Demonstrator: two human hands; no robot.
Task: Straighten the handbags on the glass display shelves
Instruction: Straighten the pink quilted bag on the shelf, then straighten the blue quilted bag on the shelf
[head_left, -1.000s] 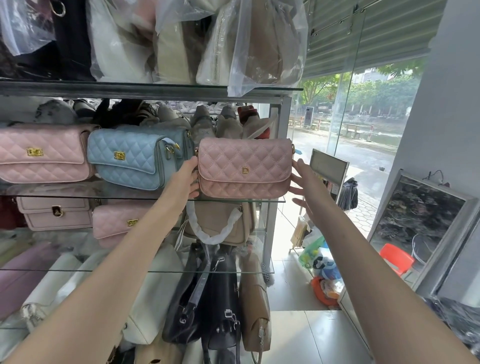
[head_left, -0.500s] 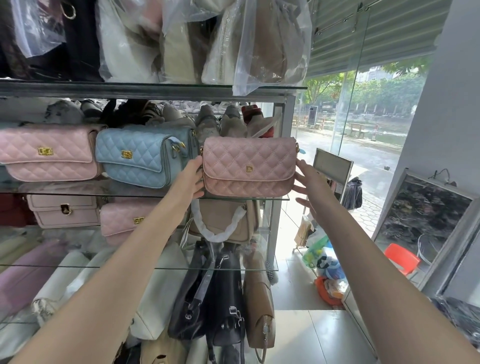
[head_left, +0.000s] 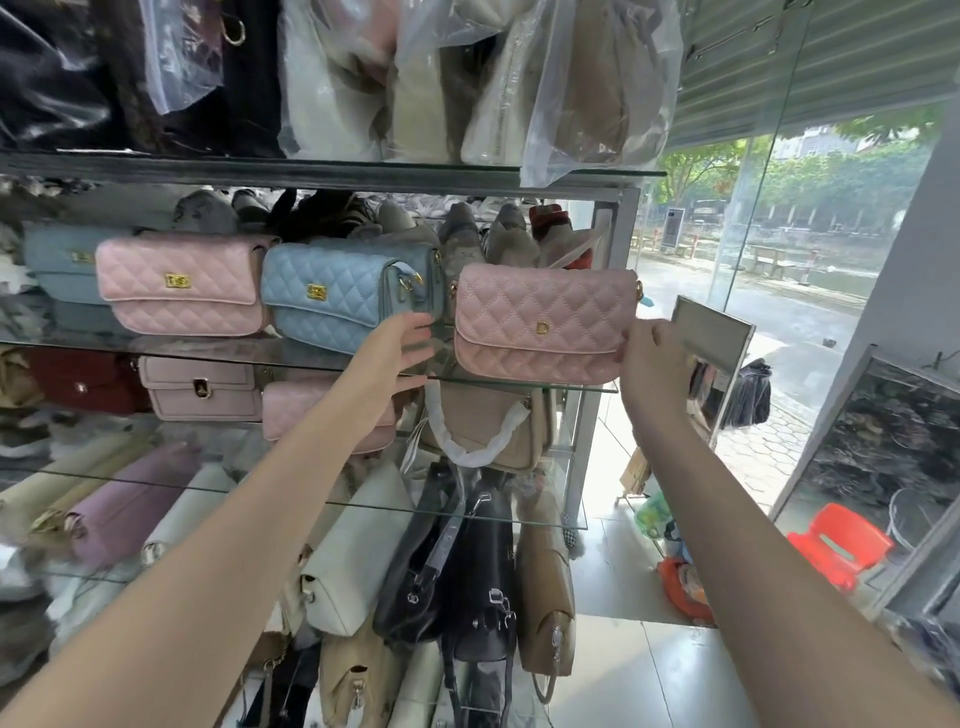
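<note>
The right hand (head_left: 655, 358) pinches the soft pink quilted handbag (head_left: 543, 322) on the glass shelf (head_left: 519, 383), mid-frame. The left hand (head_left: 400, 348) is open beside the puffy blue quilted bag (head_left: 343, 296).

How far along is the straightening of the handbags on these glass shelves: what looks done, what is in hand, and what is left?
Done: the pink quilted bag and blue quilted bag stand upright, facing out. In hand: the right hand grips the corner of the end pink bag, while the left hand reaches between it and the blue one. Left: the lower shelf, where the black bags hang jumbled.
</note>
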